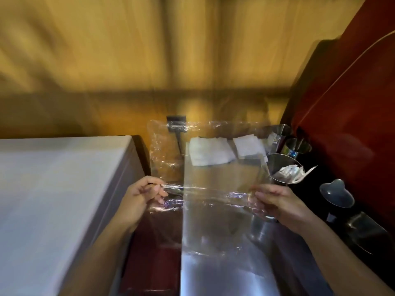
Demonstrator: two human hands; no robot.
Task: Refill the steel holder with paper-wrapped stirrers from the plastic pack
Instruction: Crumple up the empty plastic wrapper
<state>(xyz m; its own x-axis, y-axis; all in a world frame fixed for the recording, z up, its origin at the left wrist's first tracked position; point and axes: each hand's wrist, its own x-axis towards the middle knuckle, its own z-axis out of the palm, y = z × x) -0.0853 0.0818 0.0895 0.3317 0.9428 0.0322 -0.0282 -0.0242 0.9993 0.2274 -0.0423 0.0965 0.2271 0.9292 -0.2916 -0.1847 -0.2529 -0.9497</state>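
I hold a clear plastic pack (205, 167) up in front of me with both hands. My left hand (141, 195) pinches its lower left edge and my right hand (275, 201) pinches its lower right edge. White paper-wrapped stirrers (210, 152) lie bunched near the pack's top. Just behind the pack's right side stands the steel holder (277, 165), with crumpled white paper (292, 173) sticking out of its mouth. The whole view is motion-blurred.
A second steel cup (298, 147) stands behind the holder. A white box-like surface (59, 199) fills the left. A dark red machine (352, 103) rises at right, with a grey scoop-shaped object (335, 193) beside it. A yellow wall (128, 60) is behind.
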